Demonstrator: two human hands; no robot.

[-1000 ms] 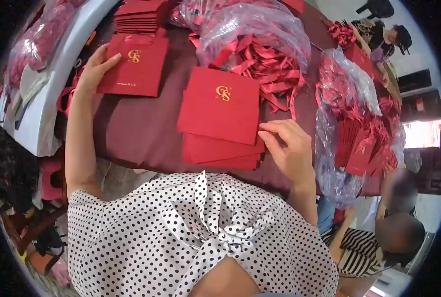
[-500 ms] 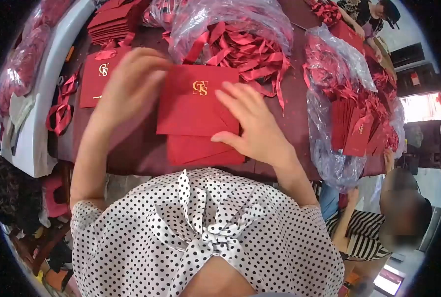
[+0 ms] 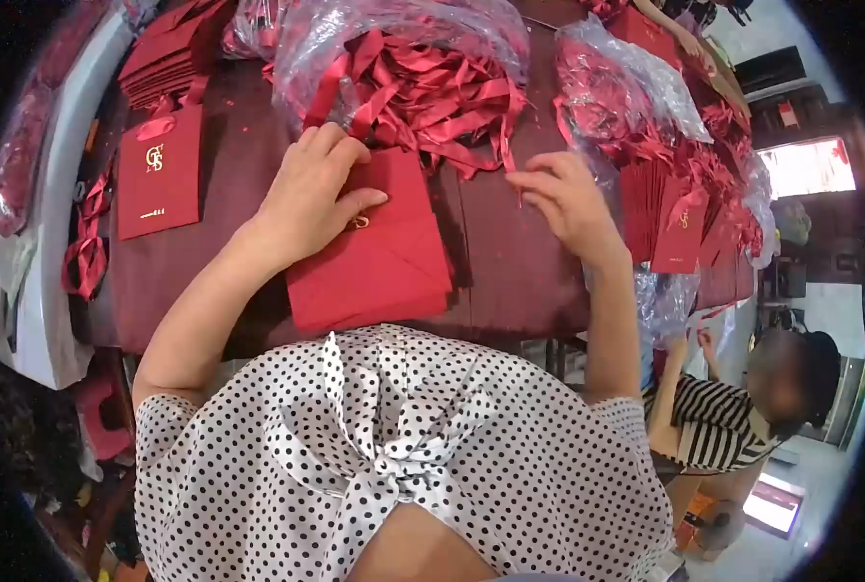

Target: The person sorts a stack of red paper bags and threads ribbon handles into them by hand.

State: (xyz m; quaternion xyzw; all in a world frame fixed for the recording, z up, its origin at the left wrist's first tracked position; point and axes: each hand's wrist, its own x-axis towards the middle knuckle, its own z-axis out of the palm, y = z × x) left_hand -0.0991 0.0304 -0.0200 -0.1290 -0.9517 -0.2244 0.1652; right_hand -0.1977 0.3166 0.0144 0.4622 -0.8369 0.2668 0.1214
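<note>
Presumably, the bag is light, stiff card, best gripped by its edges; left hand rests atop, digits apart; right hand pinches soft ribbon.

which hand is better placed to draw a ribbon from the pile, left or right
Right, probably: the right hand has its fingertips at a hanging ribbon, though whether they pinch it isn't clear. The left hand is on the red bags.

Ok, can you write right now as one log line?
left hand: on red stack | right hand: fingers at ribbon | ribboned bag: left of stack
</note>
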